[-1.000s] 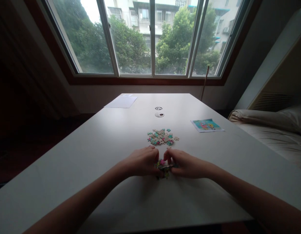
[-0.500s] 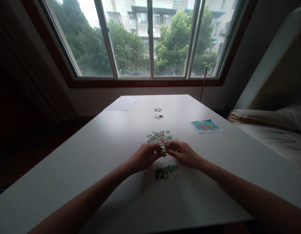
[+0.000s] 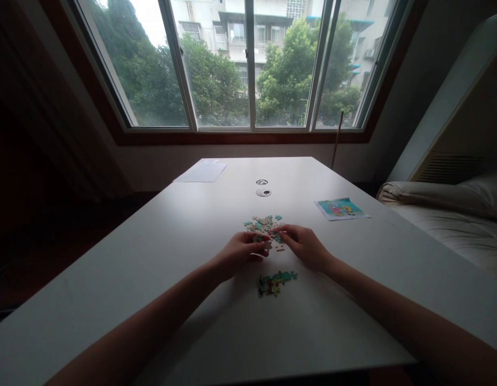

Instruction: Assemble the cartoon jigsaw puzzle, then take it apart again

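A loose pile of jigsaw pieces [image 3: 264, 221], some teal and some pale side up, lies on the white table [image 3: 160, 241]. At the pile's near left edge, my left hand [image 3: 242, 251] is closed, pinching a few jigsaw pieces [image 3: 261, 238] between thumb and fingers. My right hand [image 3: 306, 245] touches the pile's right side, its thumb and fingertips pinched at a small jigsaw piece there, partly hidden by the fingers. Closer to me, below both hands, a joined section of jigsaw [image 3: 275, 283] in green, teal and yellow lies flat.
A colourful picture sheet [image 3: 341, 209] lies to the right of the pile. White paper [image 3: 202, 172] is at the table's far left corner. Two round discs [image 3: 263, 192] sit in the tabletop beyond the pile. A pale cushioned seat [image 3: 441, 209] stands at the right.
My hands, close together before over the pieces, have moved apart. My right hand has shifted up into the pile; my left keeps its pieces, now turned differently.
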### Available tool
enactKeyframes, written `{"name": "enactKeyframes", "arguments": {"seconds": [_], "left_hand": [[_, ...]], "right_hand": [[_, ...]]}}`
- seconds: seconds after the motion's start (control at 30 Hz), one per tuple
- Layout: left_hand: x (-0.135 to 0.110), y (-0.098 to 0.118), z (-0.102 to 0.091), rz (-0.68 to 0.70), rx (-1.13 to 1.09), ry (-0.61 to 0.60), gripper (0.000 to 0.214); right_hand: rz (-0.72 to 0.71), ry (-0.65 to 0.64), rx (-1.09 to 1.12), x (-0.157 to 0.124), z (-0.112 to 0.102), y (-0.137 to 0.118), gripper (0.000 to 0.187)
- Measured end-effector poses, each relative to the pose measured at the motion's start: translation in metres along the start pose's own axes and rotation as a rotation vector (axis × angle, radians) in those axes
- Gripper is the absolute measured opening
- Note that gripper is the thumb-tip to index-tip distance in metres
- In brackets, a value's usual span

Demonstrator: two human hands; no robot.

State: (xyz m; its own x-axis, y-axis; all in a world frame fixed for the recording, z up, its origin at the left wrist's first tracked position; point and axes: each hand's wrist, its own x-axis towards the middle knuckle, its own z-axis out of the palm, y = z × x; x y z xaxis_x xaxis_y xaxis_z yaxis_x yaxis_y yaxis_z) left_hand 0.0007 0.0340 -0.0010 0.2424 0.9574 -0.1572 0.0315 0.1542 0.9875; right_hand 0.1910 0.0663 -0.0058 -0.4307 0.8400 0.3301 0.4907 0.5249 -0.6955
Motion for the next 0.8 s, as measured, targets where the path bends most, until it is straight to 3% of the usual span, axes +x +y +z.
{"name": "enactKeyframes", "arguments": {"seconds": [0.17, 0.33, 0.5, 0.63, 0.8], "left_hand": [[-0.001, 0.001, 0.005, -0.017, -0.128, 0.013, 0.039], [-0.006, 0.008, 0.012, -0.003, -0.16, -0.037, 0.032], [-0.007, 0.01, 0.012, 0.0, -0.16, -0.048, 0.028], [-0.006, 0.009, 0.011, 0.013, -0.154, -0.011, 0.028], [-0.003, 0.006, 0.01, 0.057, -0.158, 0.049, 0.029]], "right_hand": [[-0.13, 0.101, -0.173, -0.003, 0.001, -0.001, 0.03], [-0.079, -0.005, -0.121, -0.01, -0.002, -0.013, 0.022], [-0.047, -0.013, 0.001, -0.01, -0.001, -0.02, 0.019], [0.032, -0.059, 0.191, -0.008, 0.002, -0.015, 0.023], [0.222, -0.115, 0.609, -0.005, 0.008, -0.008, 0.029]]}}
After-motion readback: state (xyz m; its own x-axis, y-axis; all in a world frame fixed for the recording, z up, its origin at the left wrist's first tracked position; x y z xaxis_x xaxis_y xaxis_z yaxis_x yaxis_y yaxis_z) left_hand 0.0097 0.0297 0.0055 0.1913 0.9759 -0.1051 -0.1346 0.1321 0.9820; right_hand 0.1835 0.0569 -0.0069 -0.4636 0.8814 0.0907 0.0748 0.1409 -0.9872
